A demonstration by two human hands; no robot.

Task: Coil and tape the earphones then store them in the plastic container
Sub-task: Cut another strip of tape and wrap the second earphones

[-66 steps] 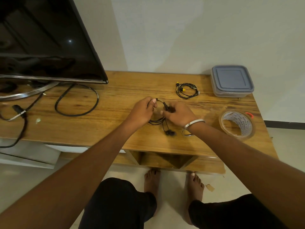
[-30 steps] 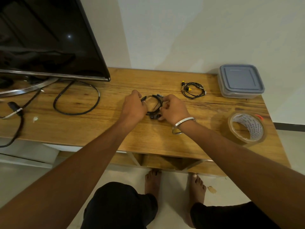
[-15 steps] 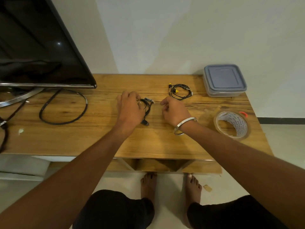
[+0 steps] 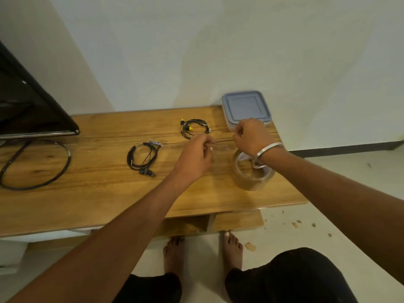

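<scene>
The coiled black earphones [image 4: 142, 157] lie free on the wooden table [image 4: 87, 200], left of both hands. A second coiled pair with yellow tips [image 4: 194, 128] rests farther back. My left hand [image 4: 196, 155] hovers mid-table with its fingers curled together. My right hand [image 4: 251, 136] has its fingertips pinched, just above the brown tape roll [image 4: 251, 178] and in front of the closed plastic container [image 4: 246, 107] with the grey lid. I cannot make out whether a clear strip of tape runs between the two hands.
A black TV screen [image 4: 26, 110] stands at the back left with a looped black cable [image 4: 37, 165] in front of it. The white wall runs behind the table. The table's right edge is close to the tape roll. My bare feet [image 4: 203, 256] are on the floor below.
My left hand has let go of the coiled black earphones, which now lie on the table. Both hands have moved right to the tape roll, and my view has turned right.
</scene>
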